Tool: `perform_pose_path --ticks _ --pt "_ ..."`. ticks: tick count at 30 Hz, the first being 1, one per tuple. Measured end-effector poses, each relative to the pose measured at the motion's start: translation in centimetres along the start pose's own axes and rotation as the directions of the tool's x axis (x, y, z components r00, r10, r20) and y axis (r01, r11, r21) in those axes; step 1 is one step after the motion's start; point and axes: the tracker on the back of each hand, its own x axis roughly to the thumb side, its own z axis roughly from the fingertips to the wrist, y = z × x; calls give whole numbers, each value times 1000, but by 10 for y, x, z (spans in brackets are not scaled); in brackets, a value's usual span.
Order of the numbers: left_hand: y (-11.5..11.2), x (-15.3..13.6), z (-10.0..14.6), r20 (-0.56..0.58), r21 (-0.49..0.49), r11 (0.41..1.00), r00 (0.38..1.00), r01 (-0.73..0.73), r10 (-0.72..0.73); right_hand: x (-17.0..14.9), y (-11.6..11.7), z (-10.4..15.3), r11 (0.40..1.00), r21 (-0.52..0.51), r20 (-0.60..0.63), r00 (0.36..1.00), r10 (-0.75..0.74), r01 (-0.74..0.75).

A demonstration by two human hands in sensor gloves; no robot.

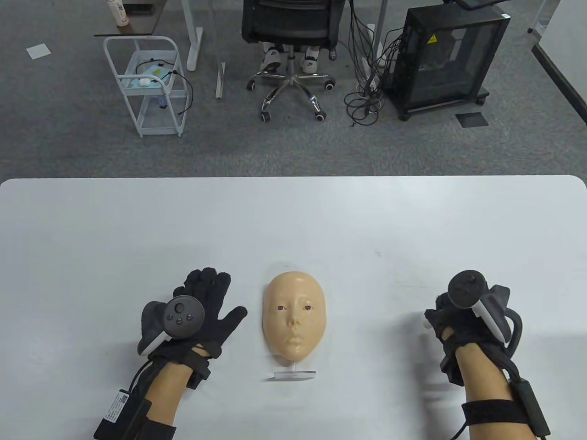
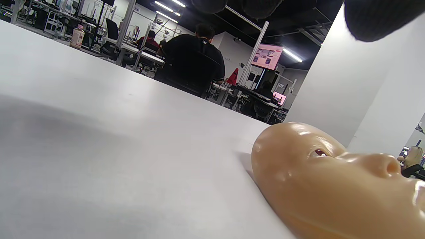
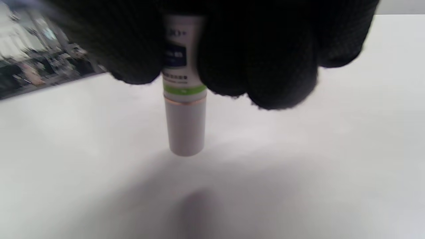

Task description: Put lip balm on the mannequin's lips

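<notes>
A tan mannequin face (image 1: 295, 316) lies face up on the white table (image 1: 293, 220), on a small clear stand (image 1: 294, 375). It also shows at the lower right of the left wrist view (image 2: 332, 186). My left hand (image 1: 202, 311) rests flat on the table left of the face, fingers spread, holding nothing. My right hand (image 1: 447, 321) is right of the face with fingers curled. It grips a white lip balm tube (image 3: 184, 99) with a green band, cap on, pointing down just above the table. A bit of the tube (image 1: 426, 324) pokes out in the table view.
Beyond the table's far edge are a white wire cart (image 1: 146, 87), an office chair (image 1: 291, 46) and a black cabinet (image 1: 445, 59) with cables on the floor.
</notes>
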Motion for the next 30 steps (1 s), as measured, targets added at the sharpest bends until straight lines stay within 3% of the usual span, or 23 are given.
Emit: perform_pose_path --ticks 3,6,11,14,17,26,29,30 --pt "-2 1 1 8 2 999 999 -36 36 32 3 9 984 8 138 975 -175 176" --pt "-4 4 2 28 11 994 994 -108 107 68 11 20 933 52 282 892 -355 355" --pt "-9 15 3 104 45 961 958 -272 266 124 34 40 812 171 469 679 -565 558" --pt "-13 23 5 167 40 896 887 -442 430 144 54 52 737 259 511 559 -653 624" --pt "-17 33 3 242 -23 847 820 -530 520 152 64 62 709 307 544 495 -678 635" --pt "-26 55 6 301 -97 796 745 -597 595 161 78 85 683 360 626 378 -682 636" --pt "-29 54 6 284 -107 721 674 -684 682 159 75 87 660 380 632 339 -697 649" --pt "-30 53 6 270 -115 669 625 -735 733 158 72 88 644 390 620 329 -712 658"
